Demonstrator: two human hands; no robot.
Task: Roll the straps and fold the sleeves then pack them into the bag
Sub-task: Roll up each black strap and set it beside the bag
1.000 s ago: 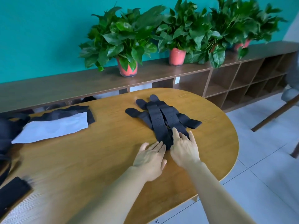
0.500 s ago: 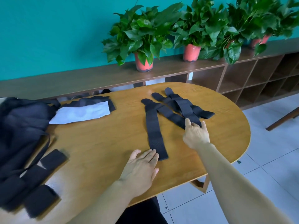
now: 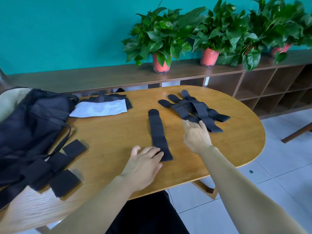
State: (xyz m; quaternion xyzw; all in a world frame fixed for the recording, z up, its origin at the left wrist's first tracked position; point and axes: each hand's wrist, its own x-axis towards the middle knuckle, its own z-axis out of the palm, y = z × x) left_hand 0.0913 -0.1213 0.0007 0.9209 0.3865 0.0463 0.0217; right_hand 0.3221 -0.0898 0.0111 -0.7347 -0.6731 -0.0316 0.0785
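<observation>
- My left hand (image 3: pixel 143 163) is nearest: flat, palm down, fingers spread, nothing pinched; fingertips (image 3: pixel 157 153) lie on the near end of the single strap (image 3: pixel 158 134).
- That strap lies flat on the table (image 3: pixel 108 142), apart from the rest. Long axis runs approx 6 to 12 o'clock, square end near me, rounded end far. So the roll prob starts at my fingertips and goes away toward 12.
- My right hand (image 3: pixel 195 137) sits at approx 2 o'clock from the left, fingers loosely spread, holding nothing. Can't tell if it hovers or touches. Strap is just to its 9 o'clock, so either hand reaches it; left is already on it.
- Beyond the right hand, at 12–1 o'clock: the strap pile (image 3: pixel 194 110), overlapping, axes slanting near-right to far-left.
- At 9 o'clock, table's left edge: the bag (image 3: pixel 32 125), dark, slumped, w/ black flat pieces (image 3: pixel 64 181) beside it.
- Far left, approx 11 o'clock: folded white and black cloth (image 3: pixel 101 108), maybe a sleeve.
- No brand, label or readable writing anywhere.
</observation>
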